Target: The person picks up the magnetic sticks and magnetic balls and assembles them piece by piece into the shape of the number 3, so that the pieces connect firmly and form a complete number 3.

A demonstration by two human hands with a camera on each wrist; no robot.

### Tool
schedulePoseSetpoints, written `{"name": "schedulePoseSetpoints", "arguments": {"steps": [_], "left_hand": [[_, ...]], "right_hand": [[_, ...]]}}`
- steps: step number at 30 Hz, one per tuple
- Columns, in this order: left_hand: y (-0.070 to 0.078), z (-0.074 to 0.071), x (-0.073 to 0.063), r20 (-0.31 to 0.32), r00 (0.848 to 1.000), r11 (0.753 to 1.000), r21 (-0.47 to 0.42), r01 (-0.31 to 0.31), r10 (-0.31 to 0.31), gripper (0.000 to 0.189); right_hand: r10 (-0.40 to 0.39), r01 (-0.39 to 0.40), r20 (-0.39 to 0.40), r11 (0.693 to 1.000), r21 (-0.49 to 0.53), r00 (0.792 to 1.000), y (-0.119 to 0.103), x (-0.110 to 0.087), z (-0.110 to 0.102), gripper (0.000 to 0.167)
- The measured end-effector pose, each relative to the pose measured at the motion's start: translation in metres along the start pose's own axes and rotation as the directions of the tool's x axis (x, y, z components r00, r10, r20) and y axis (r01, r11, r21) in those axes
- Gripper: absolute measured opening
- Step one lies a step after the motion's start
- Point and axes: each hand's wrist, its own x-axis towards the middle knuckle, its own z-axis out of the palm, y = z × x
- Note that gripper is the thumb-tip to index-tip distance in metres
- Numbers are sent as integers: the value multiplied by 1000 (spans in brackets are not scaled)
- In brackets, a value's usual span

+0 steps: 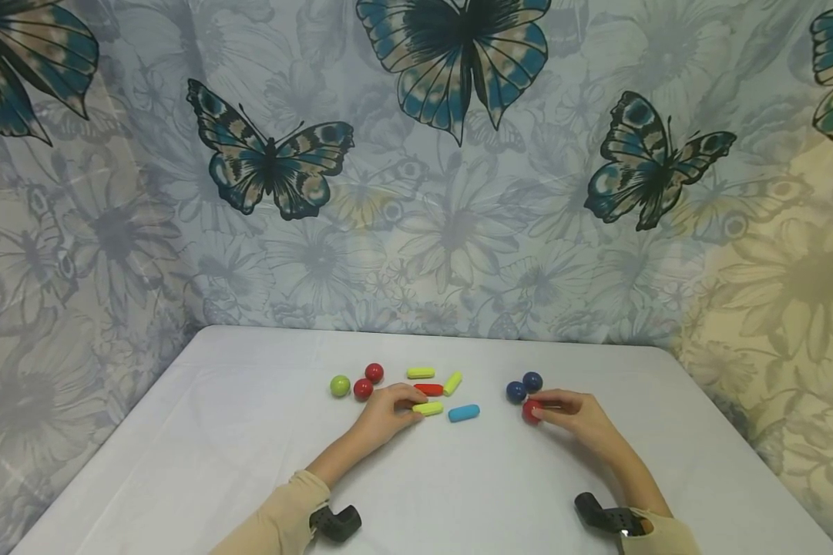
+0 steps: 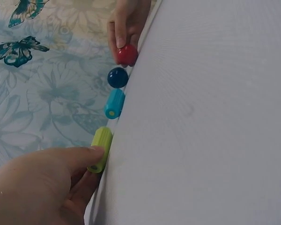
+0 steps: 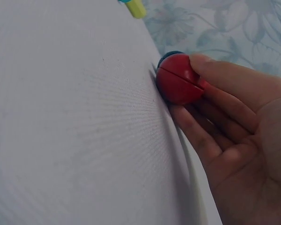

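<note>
My left hand (image 1: pixel 386 412) pinches a yellow-green ribbed stick (image 2: pixel 102 147) between thumb and fingers, low over the white table. Just beyond that hand lie a red stick (image 1: pixel 428 390) and two more yellow-green sticks (image 1: pixel 420 373). A blue stick (image 1: pixel 464 413) rests to its right. With thumb and fingertips my right hand (image 1: pixel 582 420) grips a red ball (image 3: pixel 178 79), which shows a dark seam around it in the right wrist view. Two dark blue balls (image 1: pixel 516 392) sit right behind the red one, partly hidden by it in the right wrist view.
Left of the sticks, two red balls (image 1: pixel 363 388) and a green ball (image 1: pixel 340 386) stand together. The white tabletop (image 1: pixel 458 493) ends at a back edge against a butterfly-printed cloth (image 1: pixel 451 254). Each wrist wears a black strap device (image 1: pixel 336 523).
</note>
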Motion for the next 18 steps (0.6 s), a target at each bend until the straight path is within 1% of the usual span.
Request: {"name": "schedulePoseSetpoints", "arguments": {"steps": [3, 8, 13, 18], "left_hand": [[0, 0, 0, -3, 1000, 1000, 1, 2, -2, 25], [0, 0, 0, -2, 1000, 1000, -3, 5, -5, 26], [0, -1, 1, 15, 1000, 999, -43, 14, -13, 24], [0, -1, 2, 33, 999, 996, -85, 28, -25, 21]], "right_hand": [[-13, 13, 2, 1000, 2, 1000, -2, 0, 0, 38], [-11, 11, 8, 1000, 2, 1000, -3, 0, 1, 39], [9, -9, 3, 1000, 16, 1000, -3, 1, 2, 37], [-9, 9, 4, 1000, 30, 1000, -4, 1, 5, 34]]}}
